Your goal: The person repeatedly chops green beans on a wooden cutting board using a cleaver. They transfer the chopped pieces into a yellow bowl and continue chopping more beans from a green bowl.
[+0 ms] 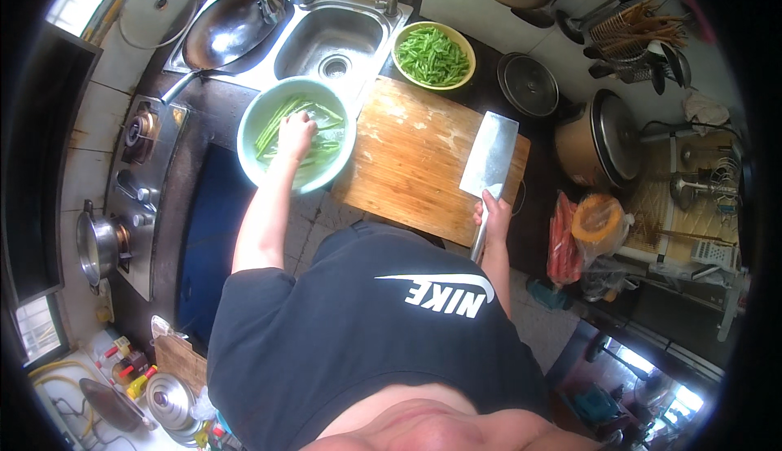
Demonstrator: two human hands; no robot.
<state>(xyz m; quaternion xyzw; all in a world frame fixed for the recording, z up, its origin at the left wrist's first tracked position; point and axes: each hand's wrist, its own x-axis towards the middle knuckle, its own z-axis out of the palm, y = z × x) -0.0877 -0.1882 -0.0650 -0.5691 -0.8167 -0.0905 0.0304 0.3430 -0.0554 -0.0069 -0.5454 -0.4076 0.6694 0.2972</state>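
My left hand [297,135] reaches into a pale green basin [245,139] of water, its fingers curled among long green beans [276,126]. Whether it grips any of them cannot be made out. In my right hand [496,218] is the metal handle of a cleaver [492,152]. The cleaver's broad blade lies over the right side of a wooden cutting board [415,164], which bears a few pale worn or wet patches. Behind the board stands a yellow bowl [469,54] heaped with cut green bean pieces [432,57].
A steel sink [372,42] lies behind the basin, with a wok [229,30] in its left bowl. The gas stove [143,200] holds a steel pot [98,249] at left. To the right are a pot lid [528,84], a rice cooker [577,142] and bagged pumpkin [595,222].
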